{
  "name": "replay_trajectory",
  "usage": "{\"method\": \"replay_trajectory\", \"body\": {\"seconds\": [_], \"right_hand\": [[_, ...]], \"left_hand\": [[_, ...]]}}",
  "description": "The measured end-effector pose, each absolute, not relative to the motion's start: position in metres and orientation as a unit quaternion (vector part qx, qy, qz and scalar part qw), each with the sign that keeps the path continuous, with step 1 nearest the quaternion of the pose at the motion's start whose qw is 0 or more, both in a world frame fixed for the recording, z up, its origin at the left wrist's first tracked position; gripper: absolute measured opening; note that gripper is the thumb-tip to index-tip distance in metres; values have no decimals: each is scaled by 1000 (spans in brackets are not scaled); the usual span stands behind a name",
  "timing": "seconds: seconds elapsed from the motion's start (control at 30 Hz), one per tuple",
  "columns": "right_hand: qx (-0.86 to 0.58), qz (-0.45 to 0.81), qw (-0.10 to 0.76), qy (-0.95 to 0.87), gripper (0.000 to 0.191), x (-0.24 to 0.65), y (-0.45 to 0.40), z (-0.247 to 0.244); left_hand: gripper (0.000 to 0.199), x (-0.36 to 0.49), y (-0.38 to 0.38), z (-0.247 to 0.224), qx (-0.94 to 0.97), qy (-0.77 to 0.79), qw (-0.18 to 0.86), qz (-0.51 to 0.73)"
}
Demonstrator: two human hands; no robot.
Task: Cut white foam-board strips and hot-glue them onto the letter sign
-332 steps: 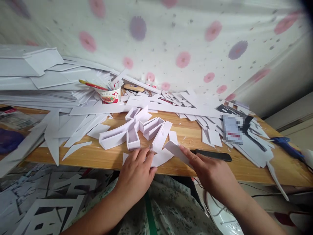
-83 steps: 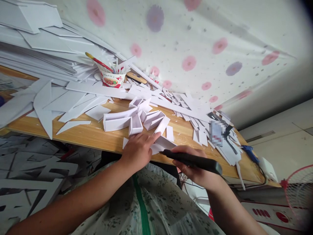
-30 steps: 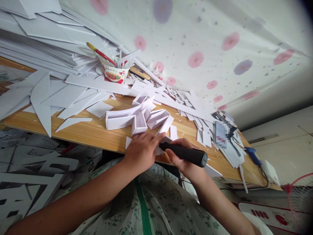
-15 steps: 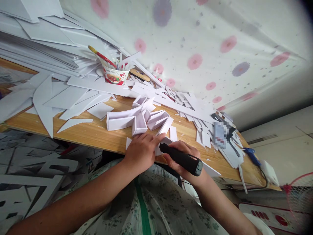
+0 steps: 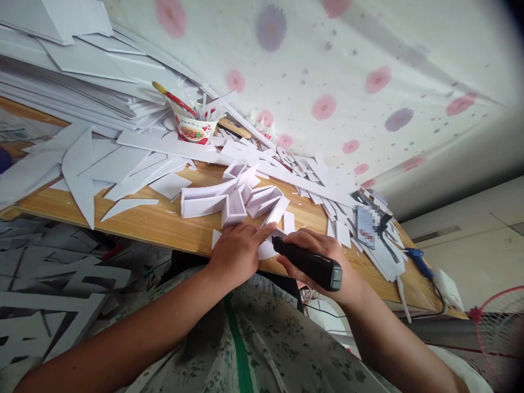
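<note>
My right hand (image 5: 317, 254) grips the sturdy black cutter (image 5: 307, 262) by its handle; beside it my left hand (image 5: 237, 251) presses white board (image 5: 268, 248), likely light, stiff, easily dented, best held flat near its edge.

Wearer's garment (image 5: 196, 349): pale w/ small dark-green floral print, green vertical stripe (image 5: 238, 346) down front; hands bare.

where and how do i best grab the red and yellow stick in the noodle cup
Probably best to pinch its yellow upper end, coming from above on the left. The stick leans out past the left side of the cup, leaving that end sticking up free, while its lower part runs in by the white strips.
</note>
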State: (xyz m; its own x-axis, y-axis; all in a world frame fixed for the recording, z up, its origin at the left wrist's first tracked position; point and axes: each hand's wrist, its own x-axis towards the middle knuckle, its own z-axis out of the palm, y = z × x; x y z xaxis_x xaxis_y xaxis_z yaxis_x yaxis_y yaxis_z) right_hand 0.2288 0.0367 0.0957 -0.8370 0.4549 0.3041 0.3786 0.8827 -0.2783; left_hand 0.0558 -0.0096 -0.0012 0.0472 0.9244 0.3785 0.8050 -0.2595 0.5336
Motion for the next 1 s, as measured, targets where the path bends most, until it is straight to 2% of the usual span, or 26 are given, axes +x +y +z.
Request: {"method": "replay_trajectory", "body": {"seconds": [0.1, 0.17, 0.3, 0.37, 0.4, 0.53, 0.6, 0.7, 0.8, 0.87, 1.0], "right_hand": [[-206, 96, 178, -958, 15, 230, 38, 113], [-201, 76, 205, -955, 15, 236, 39, 128], [-284, 81, 375, -879, 28, 260, 44, 145], [-315, 114, 416, -845, 41, 272, 46, 135], [-326, 115, 405, -847, 44, 277, 46, 126], [-370, 48, 237, -897, 37, 284, 43, 76], [-386, 35, 183, -904, 35, 283, 40, 59], [-402, 73, 166, -897, 37, 288, 40, 55], [-371, 156, 191, -895, 34, 304, 46, 66], [-326, 205, 208, -899, 30, 317, 51, 72], [-282, 244, 249, -894, 18, 332, 53, 79]], "left_hand": [[70, 56, -10, -2, 718, 604, 88, 336], [72, 56, -9, -2, 718, 604, 86, 336], [73, 55, -8, -2, 720, 600, 69, 341], [74, 55, -8, -2, 724, 597, 57, 341], [74, 54, -8, -2, 726, 596, 52, 340], [73, 55, -7, -3, 734, 597, 23, 322], [69, 56, -8, -3, 737, 601, 4, 309], [62, 59, -12, 4, 733, 607, -33, 306], [59, 61, -22, 24, 715, 588, -52, 375], [57, 64, -27, 42, 691, 567, 3, 449], [31, 78, -24, 71, 632, 552, 241, 488]]}}
